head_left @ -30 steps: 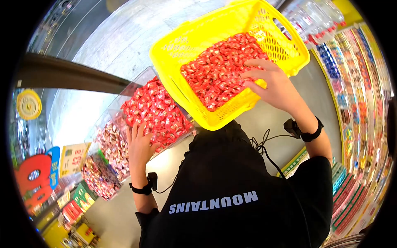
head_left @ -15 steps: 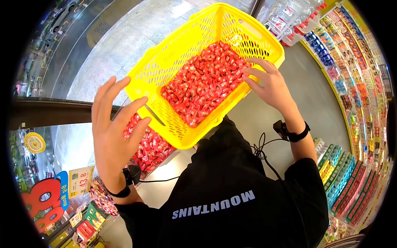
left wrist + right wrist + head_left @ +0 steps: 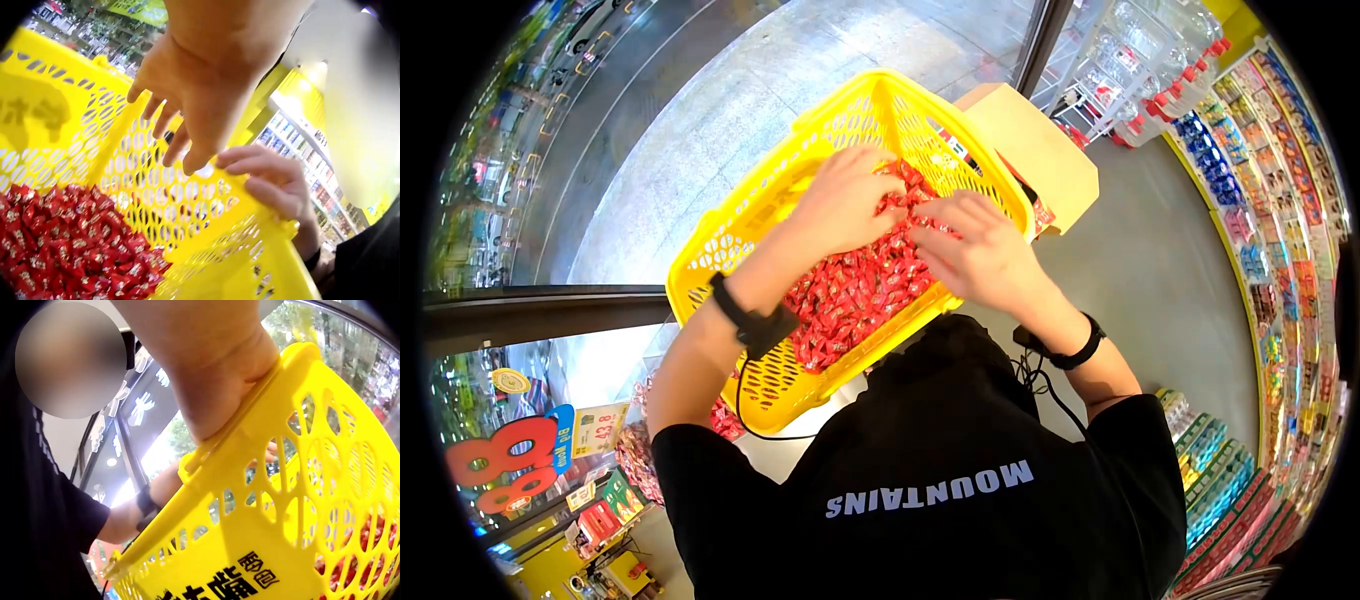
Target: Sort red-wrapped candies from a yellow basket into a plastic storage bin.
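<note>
Both hands hover inside a yellow perforated basket (image 3: 690, 262) that holds a layer of small red-wrapped candies (image 3: 850, 300). My left hand (image 3: 848, 205) reaches across from the left, fingers spread and pointing down, nothing between them in the left wrist view. Opposite it, my right hand (image 3: 980, 250) comes over the near rim with loosely bent fingers. The fingertips of both hands come close together above the candies in the head view. In the right wrist view the right hand's fingers are mostly hidden behind the basket wall (image 3: 206, 550).
A cardboard box (image 3: 1040, 150) stands beyond the basket's far right end. Large water bottles (image 3: 1140, 70) are stacked behind it, and packed shelves (image 3: 1280, 250) line the right. At lower left are candy bins and a price sign (image 3: 598, 430). A dark cable (image 3: 745, 400) hangs from the left wrist.
The left hand rose from the candy bin on the left, passed the basket's left end and moved over its inside. The basket shifted left and down in the view; the cardboard box came into view.
</note>
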Tool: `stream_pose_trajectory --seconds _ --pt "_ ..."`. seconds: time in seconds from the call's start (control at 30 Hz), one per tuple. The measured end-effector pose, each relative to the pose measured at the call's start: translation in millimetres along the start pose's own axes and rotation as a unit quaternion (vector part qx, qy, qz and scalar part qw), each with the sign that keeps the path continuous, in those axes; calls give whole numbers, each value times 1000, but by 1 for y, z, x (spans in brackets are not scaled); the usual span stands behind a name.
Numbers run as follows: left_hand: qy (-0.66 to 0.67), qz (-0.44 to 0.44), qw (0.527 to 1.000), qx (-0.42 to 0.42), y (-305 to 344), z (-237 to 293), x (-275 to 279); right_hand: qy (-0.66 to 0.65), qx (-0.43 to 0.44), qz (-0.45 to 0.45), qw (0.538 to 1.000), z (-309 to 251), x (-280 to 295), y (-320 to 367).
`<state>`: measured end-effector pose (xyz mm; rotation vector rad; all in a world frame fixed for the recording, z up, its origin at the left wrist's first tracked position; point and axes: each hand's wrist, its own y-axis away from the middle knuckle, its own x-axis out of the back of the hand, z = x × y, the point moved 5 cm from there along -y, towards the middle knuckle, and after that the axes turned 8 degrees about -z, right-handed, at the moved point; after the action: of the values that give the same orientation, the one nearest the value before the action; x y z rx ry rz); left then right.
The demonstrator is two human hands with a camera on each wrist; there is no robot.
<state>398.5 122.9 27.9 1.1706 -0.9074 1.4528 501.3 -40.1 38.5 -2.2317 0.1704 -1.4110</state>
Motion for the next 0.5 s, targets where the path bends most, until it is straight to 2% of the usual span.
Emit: stream_pose_trajectory --seconds 0.07,0.13,0.17,0.27,0.37,0.5 --pt "-18 11 1000 6 -13 -23 -56 -12 10 -3 1000 2 -2 0" --pt "-95 -22 994 40 -21 -32 -102 -23 -2 -19 1000 5 -4 2" --pt "-133 -39 989 56 -24 -37 -122 -28 -9 -27 999 6 -5 2" --pt "-199 -17 979 40 -27 -47 -162 -32 -5 -13 999 8 -3 1" --pt "-155 -23 986 49 -27 -53 -170 -29 -9 -19 999 8 -3 2" --pt "-76 -50 995 51 -33 -48 -147 -28 -24 -24 999 11 -4 4"
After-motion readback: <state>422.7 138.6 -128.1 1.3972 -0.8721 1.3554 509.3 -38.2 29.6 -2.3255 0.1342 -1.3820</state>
